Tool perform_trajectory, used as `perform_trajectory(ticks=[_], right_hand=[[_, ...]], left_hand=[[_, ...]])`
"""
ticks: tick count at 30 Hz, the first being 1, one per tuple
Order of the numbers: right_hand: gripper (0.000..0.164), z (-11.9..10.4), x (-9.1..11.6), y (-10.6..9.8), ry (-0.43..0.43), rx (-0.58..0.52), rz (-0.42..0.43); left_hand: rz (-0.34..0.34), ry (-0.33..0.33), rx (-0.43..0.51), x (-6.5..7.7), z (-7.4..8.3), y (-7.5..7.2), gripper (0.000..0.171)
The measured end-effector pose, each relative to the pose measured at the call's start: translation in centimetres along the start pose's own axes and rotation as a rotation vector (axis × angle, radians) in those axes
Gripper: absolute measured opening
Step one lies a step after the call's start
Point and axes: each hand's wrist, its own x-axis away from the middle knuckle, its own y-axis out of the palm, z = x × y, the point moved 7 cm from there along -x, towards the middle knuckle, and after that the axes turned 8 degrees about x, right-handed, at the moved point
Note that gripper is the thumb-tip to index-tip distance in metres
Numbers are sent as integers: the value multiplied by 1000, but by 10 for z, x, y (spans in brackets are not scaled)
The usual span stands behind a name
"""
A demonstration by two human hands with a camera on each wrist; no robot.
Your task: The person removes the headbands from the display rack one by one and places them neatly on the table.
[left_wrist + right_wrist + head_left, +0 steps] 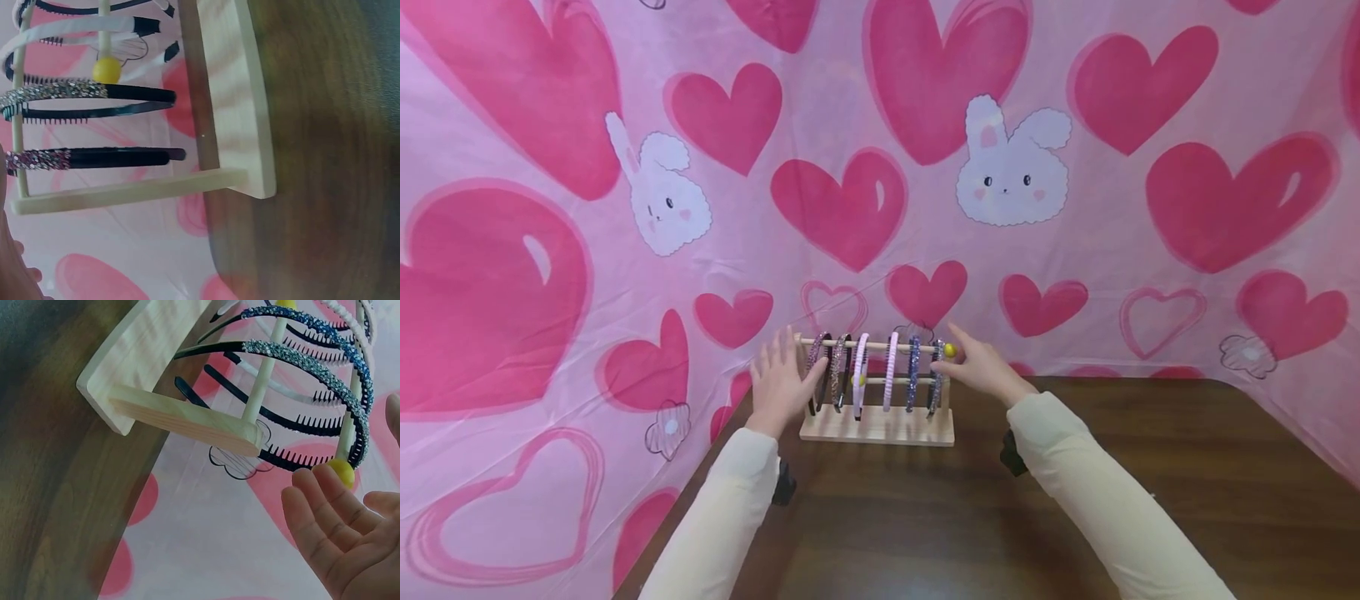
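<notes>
A pale wooden headband stand (877, 432) stands upright, with several headbands hanging along its upper rod. They include a pink headband (860, 375), a ribbed pale headband (891, 372), a blue glittery headband (913, 375) and, near the left end, a dark one with a sparkly top (56, 92). My left hand (781, 379) is at the stand's left end, fingers spread, thumb towards the leftmost headband (94, 157). At the other end, my right hand (981, 365) has its fingers extended beside the yellow knob (342, 473); whether they touch it I cannot tell.
Beneath the stand is a dark brown wooden table (910, 525). A pink cloth (835, 108) with hearts and rabbit faces hangs behind it and along the left side. A second yellow knob (107, 70) caps the lower rod.
</notes>
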Motion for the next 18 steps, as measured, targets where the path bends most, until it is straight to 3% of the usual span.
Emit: perform_trajectory(ticks=[5,11,18], right_hand=[[88,2,-1,4,2,-26,-8],[86,4,-1,11,22,-134,-36],[85,4,-1,14,26,-208,-31]], left_hand=[[2,-22,11,5,-10,4,87],[-82,-63,27,12,-22,14,91],[-133,-51,39,20,-32,25,94]])
